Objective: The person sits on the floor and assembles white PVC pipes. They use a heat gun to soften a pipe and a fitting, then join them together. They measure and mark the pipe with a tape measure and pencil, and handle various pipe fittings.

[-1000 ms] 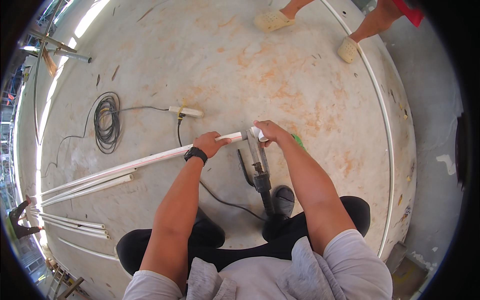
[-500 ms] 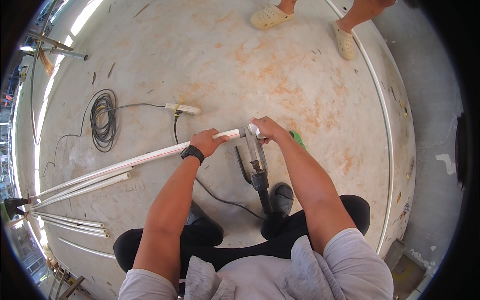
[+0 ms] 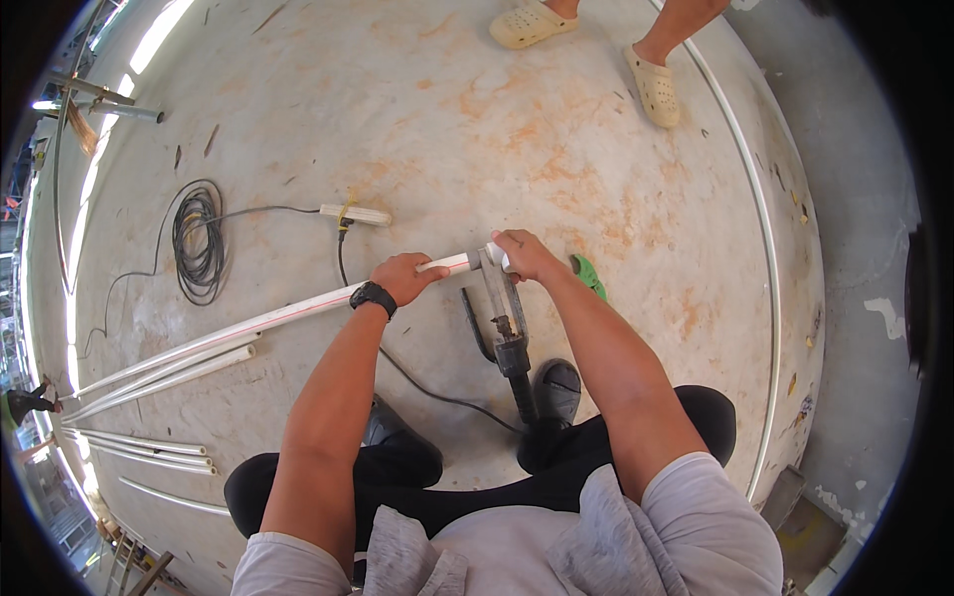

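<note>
At the left edge of the frame, another person's dark-gloved hand (image 3: 30,402) is close to the far end of a long white pipe (image 3: 268,317) with a red stripe; contact there cannot be told. Loose white pipes (image 3: 199,370) lie on the floor (image 3: 378,109) at lower left, below a coiled black cable (image 3: 197,248). Farther right is a white power strip (image 3: 358,215). At the centre, the left hand (image 3: 402,278) grasps the striped pipe near its right end, which meets the head of a black-handled tool (image 3: 513,356). On the head's other side, the right hand (image 3: 524,256) grips a white fitting (image 3: 496,256). Right of it lies a green object (image 3: 589,277); 2 beige clogs (image 3: 654,91) show at the top.
</note>
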Demonstrator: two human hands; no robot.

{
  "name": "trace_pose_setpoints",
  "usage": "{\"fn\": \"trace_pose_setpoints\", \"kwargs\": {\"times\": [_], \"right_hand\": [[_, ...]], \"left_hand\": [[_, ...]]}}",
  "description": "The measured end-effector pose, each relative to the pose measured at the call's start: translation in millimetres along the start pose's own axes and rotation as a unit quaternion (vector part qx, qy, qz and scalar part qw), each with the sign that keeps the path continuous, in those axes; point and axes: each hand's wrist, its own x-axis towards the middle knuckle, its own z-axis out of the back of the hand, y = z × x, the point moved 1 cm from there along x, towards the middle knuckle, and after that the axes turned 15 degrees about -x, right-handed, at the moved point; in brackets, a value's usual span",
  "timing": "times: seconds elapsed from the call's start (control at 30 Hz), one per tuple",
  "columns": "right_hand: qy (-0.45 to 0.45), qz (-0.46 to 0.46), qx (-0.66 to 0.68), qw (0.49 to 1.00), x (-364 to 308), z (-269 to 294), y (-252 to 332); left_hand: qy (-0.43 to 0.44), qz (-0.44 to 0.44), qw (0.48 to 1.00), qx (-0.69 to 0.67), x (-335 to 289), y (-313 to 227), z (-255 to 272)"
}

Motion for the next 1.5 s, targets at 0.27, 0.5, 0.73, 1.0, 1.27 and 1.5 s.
{"fn": "trace_pose_setpoints", "kwargs": {"times": [0.27,0.5,0.73,1.0,1.27,1.5], "right_hand": [[-0.003,0.000,-0.002,1.000,-1.0,-0.4,3.7],[0.021,-0.001,-0.004,1.000,0.9,1.5,4.9],[0.023,-0.017,0.010,1.000,1.2,0.3,3.4],[0.046,-0.003,0.018,0.999,1.2,6.3,8.2],[0.061,-0.041,0.027,0.997,-6.9,13.3,12.6],[0.038,-0.042,0.072,0.996,0.1,2.6,3.4]], "left_hand": [[0.001,-0.016,1.000,0.014,4.4,6.9,-4.0],[-0.013,-0.020,0.999,0.022,0.7,3.7,-4.8],[-0.016,-0.026,0.999,0.018,-1.8,2.3,-4.9],[-0.030,-0.050,0.998,0.006,-0.3,3.8,-4.5],[0.098,-0.005,0.981,0.165,7.6,38.2,38.7],[0.080,0.130,0.975,0.161,-5.9,51.5,48.9]]}}
